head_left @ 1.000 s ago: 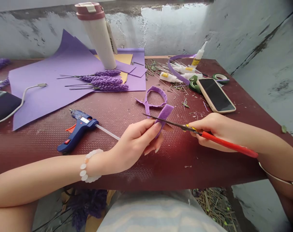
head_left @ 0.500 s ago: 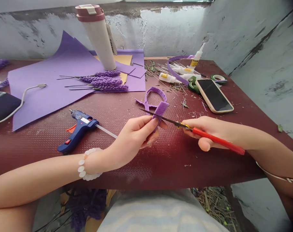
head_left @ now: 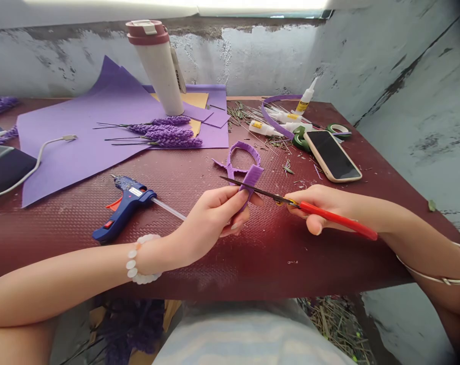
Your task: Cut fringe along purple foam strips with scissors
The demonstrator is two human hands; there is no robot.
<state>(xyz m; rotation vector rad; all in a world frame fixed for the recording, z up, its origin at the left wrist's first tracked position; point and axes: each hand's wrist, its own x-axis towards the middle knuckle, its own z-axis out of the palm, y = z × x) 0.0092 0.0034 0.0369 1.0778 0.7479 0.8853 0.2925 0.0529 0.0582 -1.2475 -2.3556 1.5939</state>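
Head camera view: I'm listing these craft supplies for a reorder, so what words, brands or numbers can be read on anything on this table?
No word, brand or number can be read in this view.
Hot glue gun, white label: too small to read.
Glue tubes, yellow labels: too small and blurred to read.

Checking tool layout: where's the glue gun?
In the head view, the blue hot glue gun lies on the maroon tabletop, left of the left hand, below the purple paper sheet.
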